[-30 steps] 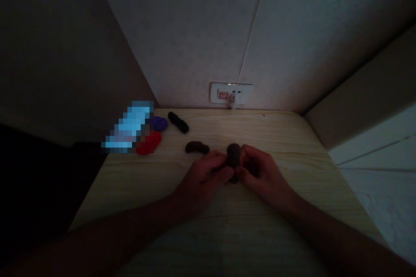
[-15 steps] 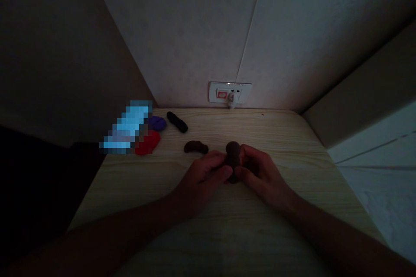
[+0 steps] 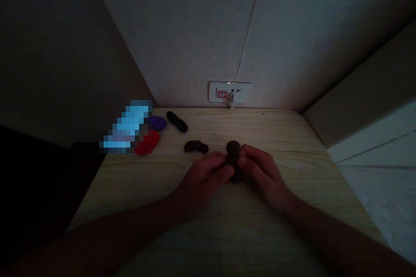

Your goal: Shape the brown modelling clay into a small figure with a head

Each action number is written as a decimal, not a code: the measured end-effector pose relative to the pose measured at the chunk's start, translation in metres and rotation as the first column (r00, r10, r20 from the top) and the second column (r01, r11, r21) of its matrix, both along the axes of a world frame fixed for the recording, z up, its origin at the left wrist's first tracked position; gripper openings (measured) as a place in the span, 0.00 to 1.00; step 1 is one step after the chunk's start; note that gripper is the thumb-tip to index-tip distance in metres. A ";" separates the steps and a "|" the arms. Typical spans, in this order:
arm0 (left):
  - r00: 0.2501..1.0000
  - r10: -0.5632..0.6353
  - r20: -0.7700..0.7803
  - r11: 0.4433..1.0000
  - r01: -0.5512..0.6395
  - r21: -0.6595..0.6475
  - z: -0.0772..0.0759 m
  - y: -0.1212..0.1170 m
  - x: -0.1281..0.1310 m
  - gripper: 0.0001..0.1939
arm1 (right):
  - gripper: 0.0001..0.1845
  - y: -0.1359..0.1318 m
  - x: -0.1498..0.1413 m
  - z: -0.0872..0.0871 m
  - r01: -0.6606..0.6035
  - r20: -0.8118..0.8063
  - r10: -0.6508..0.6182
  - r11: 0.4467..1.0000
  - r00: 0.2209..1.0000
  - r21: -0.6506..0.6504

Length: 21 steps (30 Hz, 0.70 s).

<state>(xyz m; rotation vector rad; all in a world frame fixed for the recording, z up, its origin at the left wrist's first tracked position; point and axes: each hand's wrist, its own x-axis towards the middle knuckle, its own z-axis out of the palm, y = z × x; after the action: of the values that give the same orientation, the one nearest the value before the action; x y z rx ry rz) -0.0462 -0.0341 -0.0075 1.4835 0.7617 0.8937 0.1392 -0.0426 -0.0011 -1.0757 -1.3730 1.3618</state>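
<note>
Between my two hands is a brown modelling-clay figure, upright, with a round ball on top of a thicker body. My left hand grips its left side, thumb in front and fingers behind. On the other side my right hand pinches the body near its upper part with thumb and forefinger. The fingertips partly cover the body. Left of the figure, a curved piece of brown clay lies on the wooden tabletop, just beyond my left hand.
A black clay roll, a purple lump and a red lump lie at the back left. Beside them is a blurred-out bright blue object. A wall socket with a plug sits above the table's back edge.
My right thumb has moved up a little along the clay figure, so more of its lower body shows. The left hand has barely shifted, and the pieces on the table lie as before.
</note>
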 end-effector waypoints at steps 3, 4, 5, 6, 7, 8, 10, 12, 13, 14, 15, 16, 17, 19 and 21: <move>1.000 -0.002 0.012 1.000 0.003 -0.028 0.001 0.000 0.000 0.12 | 0.19 0.001 0.001 0.001 0.007 -0.018 -0.006 1.000 1.000 0.019; 1.000 -0.005 0.009 1.000 0.005 -0.025 0.001 0.000 0.001 0.11 | 0.19 0.002 0.000 0.002 0.003 -0.015 -0.003 1.000 1.000 0.015; 1.000 -0.005 0.006 1.000 0.005 -0.019 0.001 0.000 0.001 0.11 | 0.19 0.002 0.000 0.002 -0.004 -0.008 0.004 1.000 1.000 0.006; 1.000 -0.005 0.006 1.000 0.006 -0.016 0.001 0.000 0.001 0.11 | 0.19 0.002 0.000 0.001 -0.011 -0.001 0.011 1.000 1.000 -0.010; 1.000 -0.003 0.008 1.000 0.004 -0.016 0.001 0.000 0.001 0.11 | 0.18 0.003 0.000 0.001 -0.017 0.006 0.017 1.000 1.000 -0.025; 1.000 0.001 0.010 1.000 -0.001 -0.016 0.002 0.000 0.001 0.11 | 0.18 0.003 0.000 0.000 -0.019 0.015 0.020 0.999 1.000 -0.035; 1.000 0.012 0.009 1.000 -0.012 -0.014 0.002 0.000 0.001 0.11 | 0.17 0.004 0.000 -0.002 -0.026 0.042 0.028 0.998 0.999 -0.049; 1.000 0.027 0.004 0.999 -0.027 -0.017 0.003 0.000 0.001 0.11 | 0.15 0.004 0.000 -0.003 -0.039 0.065 0.043 0.997 0.997 -0.060; 0.999 0.033 0.003 0.999 -0.033 -0.019 0.003 -0.001 0.001 0.10 | 0.14 0.004 0.000 -0.004 -0.047 0.069 0.052 0.997 0.996 -0.064; 0.999 0.038 0.004 0.999 -0.038 -0.025 0.002 -0.001 0.001 0.10 | 0.14 0.004 0.001 -0.004 -0.055 0.068 0.060 0.996 0.996 -0.069; 0.999 0.042 0.008 0.999 -0.042 -0.033 0.002 -0.001 0.001 0.10 | 0.13 0.003 0.001 -0.003 -0.061 0.066 0.066 0.995 0.996 -0.074; 0.999 0.044 0.010 0.998 -0.044 -0.040 0.002 -0.001 0.001 0.10 | 0.13 0.003 0.001 -0.002 -0.066 0.061 0.071 0.995 0.996 -0.078; 0.999 0.045 0.012 0.998 -0.045 -0.047 0.002 -0.001 0.001 0.11 | 0.13 0.003 0.001 -0.001 -0.072 0.054 0.077 0.994 0.996 -0.082; 0.999 0.045 0.022 0.997 -0.044 -0.067 0.001 -0.001 0.001 0.11 | 0.14 0.002 0.002 0.002 -0.089 0.037 0.092 0.993 0.995 -0.083; 0.999 0.043 0.032 0.995 -0.040 -0.087 0.001 0.000 0.000 0.12 | 0.14 0.002 0.003 0.004 -0.120 0.010 0.121 0.989 0.993 -0.082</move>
<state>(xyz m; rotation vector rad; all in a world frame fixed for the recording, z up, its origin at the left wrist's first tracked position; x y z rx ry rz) -0.0457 -0.0342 -0.0068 1.3782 0.7992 0.9035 0.1421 -0.0411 0.0029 -1.0720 -1.4233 1.5114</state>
